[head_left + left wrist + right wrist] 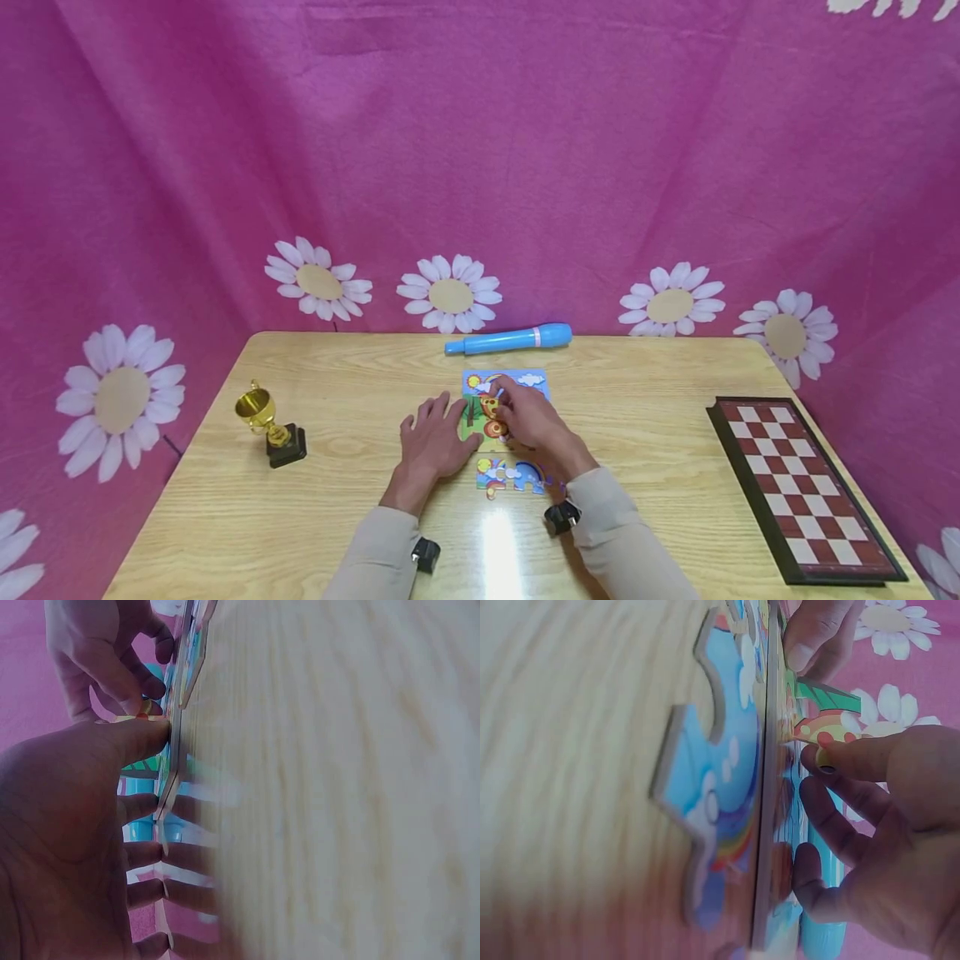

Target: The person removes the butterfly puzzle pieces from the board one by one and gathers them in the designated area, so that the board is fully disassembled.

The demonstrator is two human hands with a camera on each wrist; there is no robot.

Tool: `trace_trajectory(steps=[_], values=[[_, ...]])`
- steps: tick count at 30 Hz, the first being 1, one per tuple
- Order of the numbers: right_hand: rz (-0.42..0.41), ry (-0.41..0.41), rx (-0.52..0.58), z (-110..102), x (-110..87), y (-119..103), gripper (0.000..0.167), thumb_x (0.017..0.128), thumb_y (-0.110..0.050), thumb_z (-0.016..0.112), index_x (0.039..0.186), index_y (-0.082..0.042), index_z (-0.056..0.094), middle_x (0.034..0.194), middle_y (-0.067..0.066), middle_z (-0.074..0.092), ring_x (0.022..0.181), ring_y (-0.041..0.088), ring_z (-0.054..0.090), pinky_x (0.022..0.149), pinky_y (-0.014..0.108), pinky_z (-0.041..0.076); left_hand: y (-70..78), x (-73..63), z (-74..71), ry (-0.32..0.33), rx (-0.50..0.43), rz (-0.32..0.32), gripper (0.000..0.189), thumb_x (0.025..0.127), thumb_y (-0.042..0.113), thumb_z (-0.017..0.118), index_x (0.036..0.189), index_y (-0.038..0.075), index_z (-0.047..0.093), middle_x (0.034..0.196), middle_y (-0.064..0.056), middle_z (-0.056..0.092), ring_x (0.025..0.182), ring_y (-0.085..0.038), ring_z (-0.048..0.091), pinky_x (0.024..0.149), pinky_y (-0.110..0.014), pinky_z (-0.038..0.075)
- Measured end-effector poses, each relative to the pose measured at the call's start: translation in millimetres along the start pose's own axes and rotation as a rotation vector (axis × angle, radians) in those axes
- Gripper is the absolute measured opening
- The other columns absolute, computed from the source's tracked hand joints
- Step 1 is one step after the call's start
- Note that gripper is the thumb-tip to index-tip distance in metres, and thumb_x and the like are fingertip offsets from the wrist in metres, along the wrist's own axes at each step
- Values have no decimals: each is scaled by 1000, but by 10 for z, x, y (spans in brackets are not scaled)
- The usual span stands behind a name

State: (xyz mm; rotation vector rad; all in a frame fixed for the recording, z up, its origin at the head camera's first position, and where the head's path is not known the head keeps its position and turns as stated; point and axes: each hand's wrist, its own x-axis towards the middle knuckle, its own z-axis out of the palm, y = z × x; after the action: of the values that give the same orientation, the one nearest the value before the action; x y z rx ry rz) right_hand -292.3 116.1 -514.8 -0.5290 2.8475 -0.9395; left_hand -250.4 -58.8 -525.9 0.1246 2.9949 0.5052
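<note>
Counting two hands [438, 440], one puzzle piece [825, 726] pinched in the right, one puzzle board [514, 376] under both, at least two loose pieces [735, 759] between wrists, plus one blue wand thingy [501, 341] beyond, one gold trophy [277, 433] way left, one checkerboard [802, 487] way right, one bench [360, 375] below.

- Head view, 6 o'clock: the right hand [534, 414] hides part of the puzzle board [540, 381]; the left hand [435, 437] overlaps its 9 o'clock edge.
- Below it, the loose pieces [528, 475] are too small to read in detail.
- The surface [637, 417] runs out of frame at 6 o'clock; both sleeves [626, 533] are cut off, at 5 and 7.
- Curtain flowers [13, 554] are cropped at 2, 4 and 8 o'clock.
- Right wrist view, 2 o'clock: the thumb partly covers the pinched piece [831, 724].
- Left wrist view, 3 o'clock: wood grain is blurred.
</note>
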Motion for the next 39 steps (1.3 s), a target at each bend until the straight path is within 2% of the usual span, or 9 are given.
trace_trajectory(steps=[10,17,23,27,33,39], values=[[25,30,57,-23,-44,17,17,94,-12,61,109,-20,62,83,-6,69,70,6,56,71,29,46,13,-13,-10,7,3,6,60,89,53,57,141,24,48,154,-8,36,140,-33,33,107,-62,29],[87,16,157,-111,-140,-28,20,94,-15,61,113,-20,66,81,-6,68,57,9,54,55,28,44,13,-9,-7,1,-9,6,61,90,54,56,142,24,47,155,-8,35,141,-33,32,107,-62,29],[128,28,167,-152,-222,-16,25,91,-16,64,115,-19,68,81,-8,68,59,8,54,56,26,44,-4,-1,7,2,-13,8,60,90,54,55,141,24,48,155,-8,35,141,-33,32,107,-63,28],[151,28,221,-169,-278,4,23,90,-15,64,112,-19,70,80,-6,67,59,9,53,56,26,43,-4,-4,2,-3,-20,6,60,89,54,55,141,24,48,155,-9,35,141,-33,32,108,-63,28],[106,15,292,-186,-373,20,23,86,-10,65,106,-15,73,79,-4,67,65,9,54,59,24,45,-8,-5,-7,5,-24,12,60,90,53,55,142,24,47,155,-9,34,141,-33,32,108,-63,27],[86,-25,281,-181,-485,21,16,84,-9,64,96,-16,71,76,-5,66,69,9,56,66,26,46,-13,-7,-3,1,-31,14,62,90,55,55,142,23,47,156,-9,34,141,-33,31,108,-63,27]])
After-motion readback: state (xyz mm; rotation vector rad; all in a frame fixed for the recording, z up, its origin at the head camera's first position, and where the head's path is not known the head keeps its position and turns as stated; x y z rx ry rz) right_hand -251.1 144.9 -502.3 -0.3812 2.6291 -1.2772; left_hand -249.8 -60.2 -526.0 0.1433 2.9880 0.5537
